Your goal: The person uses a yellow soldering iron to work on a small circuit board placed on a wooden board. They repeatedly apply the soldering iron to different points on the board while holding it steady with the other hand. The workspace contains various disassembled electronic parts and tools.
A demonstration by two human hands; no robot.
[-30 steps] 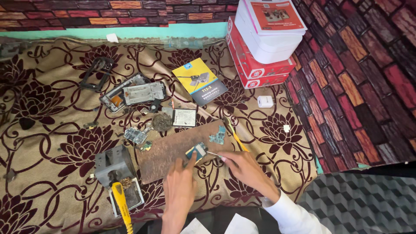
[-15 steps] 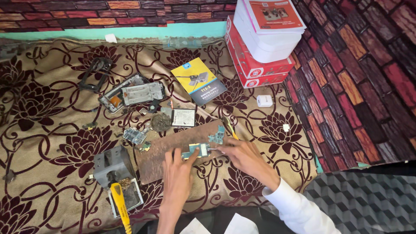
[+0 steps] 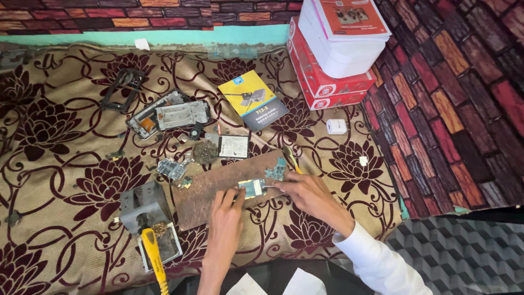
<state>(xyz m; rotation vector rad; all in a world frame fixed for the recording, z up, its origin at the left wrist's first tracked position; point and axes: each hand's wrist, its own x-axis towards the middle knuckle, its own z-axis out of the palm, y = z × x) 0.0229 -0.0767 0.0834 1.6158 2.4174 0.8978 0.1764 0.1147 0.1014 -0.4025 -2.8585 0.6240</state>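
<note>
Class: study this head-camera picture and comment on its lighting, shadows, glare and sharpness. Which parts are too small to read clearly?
Head view: light is even and soft, shadows faint; no strong glare, only a mild sheen on the yellow booklet. The patterned cloth is sharp. The small circuit board between the left hand and right hand is too small for detail, and the thin tool in the right hand is hardly resolved.

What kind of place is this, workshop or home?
Probably an informal electronics repair spot set up on a floral cloth, not a proper bench. Signs: the left hand and right hand work a small circuit board on a brown mat, with opened device parts and stacked product boxes nearby.
</note>
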